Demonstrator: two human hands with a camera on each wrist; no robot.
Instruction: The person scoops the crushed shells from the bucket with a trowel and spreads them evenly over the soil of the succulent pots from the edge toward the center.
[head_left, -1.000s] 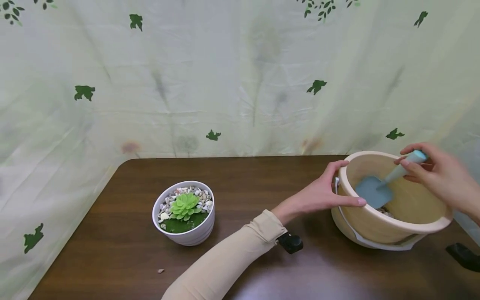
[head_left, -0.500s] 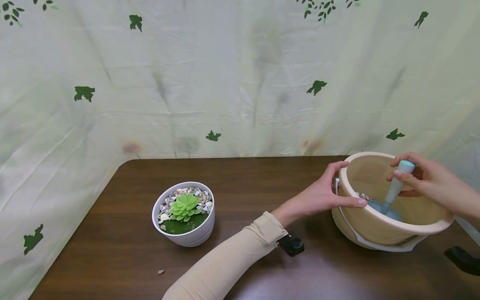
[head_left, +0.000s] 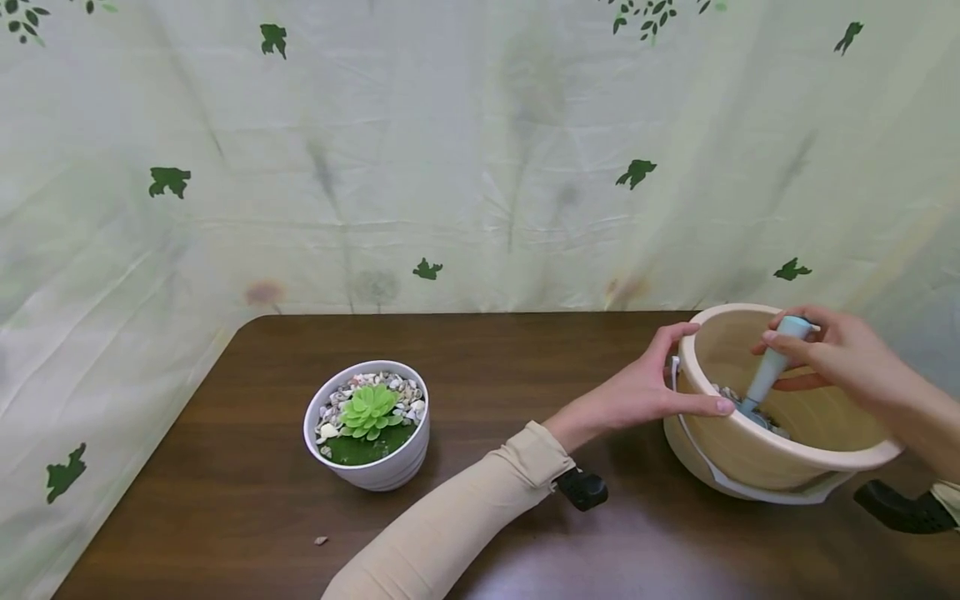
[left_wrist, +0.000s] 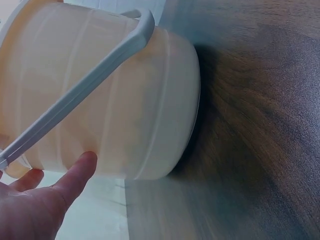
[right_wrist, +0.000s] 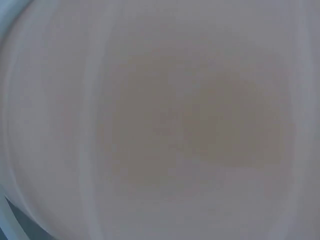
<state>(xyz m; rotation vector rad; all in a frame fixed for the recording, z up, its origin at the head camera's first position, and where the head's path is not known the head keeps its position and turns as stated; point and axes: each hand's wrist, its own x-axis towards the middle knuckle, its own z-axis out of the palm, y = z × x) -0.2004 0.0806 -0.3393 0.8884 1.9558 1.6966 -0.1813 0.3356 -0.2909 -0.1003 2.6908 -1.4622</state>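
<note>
A spread left hand (head_left: 647, 385) touched a round beige bucket (head_left: 772, 464) at nine o'clock, the right hand (head_left: 851, 354) gripping a light-blue scoop (head_left: 765, 380).

Scoop (head_left: 767, 373): its blade is being partly hidden behind the near-left rim of the bucket (head_left: 817, 454).
Left sleeve (head_left: 450, 521): is being cut off at the near edge.
Right forearm (head_left: 933, 429): is being cut off at right.
Right wrist view: the bucket is being blurred.
</note>
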